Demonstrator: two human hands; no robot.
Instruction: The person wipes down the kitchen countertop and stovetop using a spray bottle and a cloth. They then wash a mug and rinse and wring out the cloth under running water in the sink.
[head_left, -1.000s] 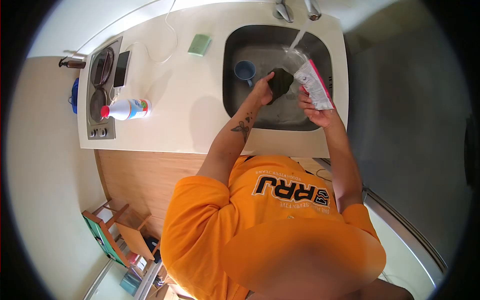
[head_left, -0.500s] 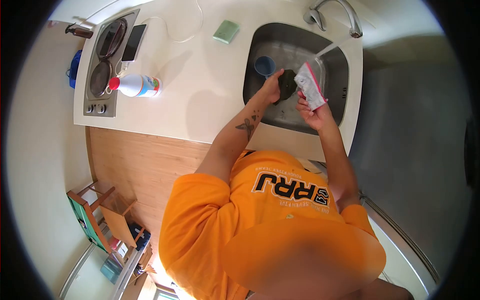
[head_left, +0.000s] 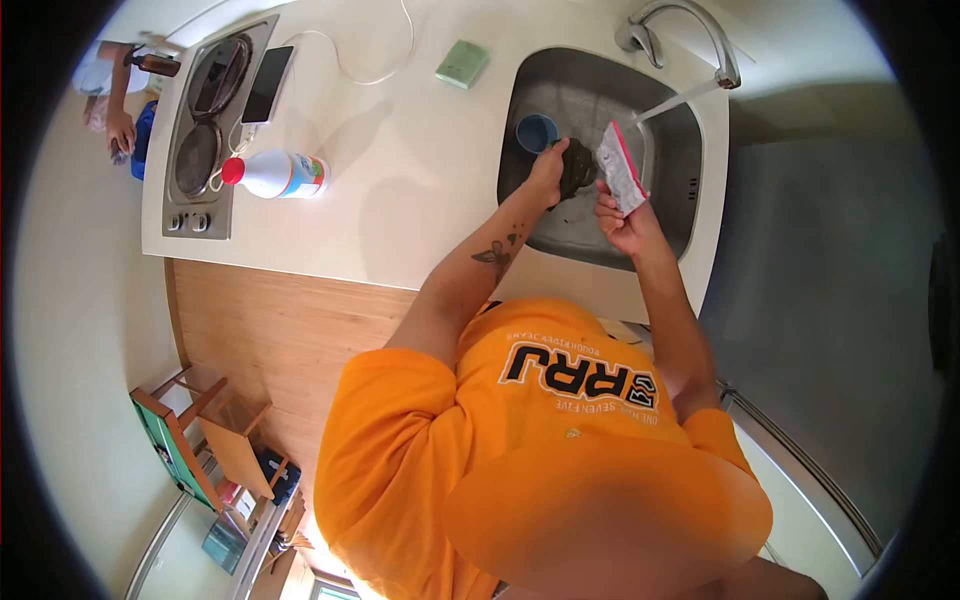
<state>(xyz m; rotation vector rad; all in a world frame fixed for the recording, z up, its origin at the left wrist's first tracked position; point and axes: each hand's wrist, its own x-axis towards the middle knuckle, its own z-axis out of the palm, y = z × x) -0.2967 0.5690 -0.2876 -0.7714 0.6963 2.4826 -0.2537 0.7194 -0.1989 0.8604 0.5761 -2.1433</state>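
Note:
My left hand (head_left: pixel 545 175) is closed on a dark green cloth (head_left: pixel 574 170) over the sink (head_left: pixel 560 232). Just right of it, my right hand (head_left: pixel 624 226) grips a white plastic packet with a red edge (head_left: pixel 624 176), held tilted. Water runs from the faucet (head_left: pixel 727 72) into the basin beyond the packet. A blue mug (head_left: pixel 536 132) stands in the sink, close to the fingers of my left hand.
On the counter (head_left: pixel 400 200) are a green sponge (head_left: pixel 462 64), a red-capped white bottle (head_left: pixel 277 174) and a phone (head_left: pixel 268 85) with a cable. Left lies a two-plate stove (head_left: pixel 203 220). Another person's hand (head_left: pixel 120 130) shows at the far left edge.
The view has shifted, so the sink sits further right. Water that ran over the packet now falls beyond it into the basin. Another person's arm has appeared at the far left.

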